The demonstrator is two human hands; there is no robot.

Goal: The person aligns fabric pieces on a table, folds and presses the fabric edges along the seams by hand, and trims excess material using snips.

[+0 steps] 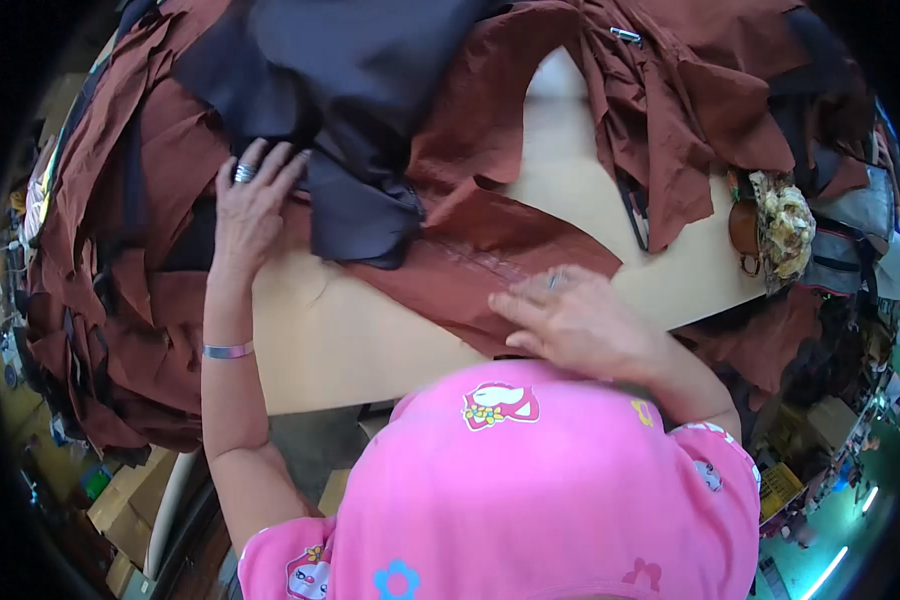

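Brown fabric lies across the pale tabletop, close to my body. My right hand rests on this piece near the table's front edge, its fingers stretched out and slightly blurred. Further left, my left hand, with a ring on one finger, lies with spread fingers at the lower edge of the dark fabric. That dark cloth overlaps part of the brown one. Neither hand is closed around anything.
Heaped brown and dark pieces cover the left side. More brown cloth lies at the back right, with a small metallic object on it. A yellowish bundle sits at the right edge. Cardboard boxes stand below left.
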